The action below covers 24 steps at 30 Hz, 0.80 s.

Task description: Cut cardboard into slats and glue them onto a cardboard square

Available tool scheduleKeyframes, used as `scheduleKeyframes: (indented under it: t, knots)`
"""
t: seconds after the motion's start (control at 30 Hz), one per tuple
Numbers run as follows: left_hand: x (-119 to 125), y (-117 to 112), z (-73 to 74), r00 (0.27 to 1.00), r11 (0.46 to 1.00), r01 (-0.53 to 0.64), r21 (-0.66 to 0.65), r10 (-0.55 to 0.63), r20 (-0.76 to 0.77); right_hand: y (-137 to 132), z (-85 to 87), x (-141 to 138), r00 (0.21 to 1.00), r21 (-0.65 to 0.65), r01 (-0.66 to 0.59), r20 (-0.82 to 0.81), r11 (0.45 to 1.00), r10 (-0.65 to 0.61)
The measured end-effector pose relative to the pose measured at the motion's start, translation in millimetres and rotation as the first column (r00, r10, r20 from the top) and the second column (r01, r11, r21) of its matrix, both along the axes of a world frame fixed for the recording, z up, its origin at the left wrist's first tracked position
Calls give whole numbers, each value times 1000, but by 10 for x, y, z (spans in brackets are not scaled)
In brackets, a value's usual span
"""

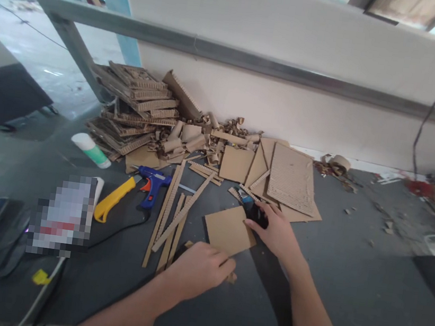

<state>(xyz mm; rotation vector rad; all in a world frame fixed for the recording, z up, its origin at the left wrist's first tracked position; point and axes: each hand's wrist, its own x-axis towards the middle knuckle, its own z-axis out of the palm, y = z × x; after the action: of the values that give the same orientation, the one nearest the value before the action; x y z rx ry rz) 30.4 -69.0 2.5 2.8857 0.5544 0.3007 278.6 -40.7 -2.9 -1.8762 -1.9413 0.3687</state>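
A flat square of cardboard (228,229) lies on the dark table in front of me. At its near edge, the fingers of my left hand (203,268) are curled in. A small brown scrap (231,278) shows by those fingertips, but what they hold is hidden. My right hand (275,229) grips a small black object with a blue part (253,210) at the square's far right corner; its kind is unclear. Several thin corrugated strips (182,212) lie left of the square, some crossing others.
A blue glue gun (154,181), a yellow utility knife (116,198) and a white-green glue stick tube (91,150) lie left. Stacked cardboard pieces (142,94) and rolled scraps (188,138) fill the back. A ribbed cardboard panel (292,178) rests on other sheets behind my right hand.
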Motion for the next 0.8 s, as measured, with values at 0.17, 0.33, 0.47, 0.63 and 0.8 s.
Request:
scheduleKeyframes:
  t: [0.17, 0.33, 0.47, 0.63, 0.8]
  knots:
    - [9, 0, -12, 999, 999, -42, 8, 42, 3, 4, 8, -49, 993, 91, -116, -21, 989, 118]
    - [-25, 39, 3, 971, 979, -198, 45, 202, -129, -5, 5, -15, 988, 164, -88, -112, 982, 107]
    - [-57, 72, 22, 974, 981, -193, 20, 194, -115, 10, -65, 25, 998, 164, -66, 2, 984, 67]
    - [-50, 78, 76, 981, 989, -150, 2, 149, -126, 37, -146, 38, 998, 183, -54, 25, 982, 51]
    - [-6, 9, 84, 993, 997, -66, -28, 63, -99, 46, -167, 47, 999, 217, -43, 9, 975, 42]
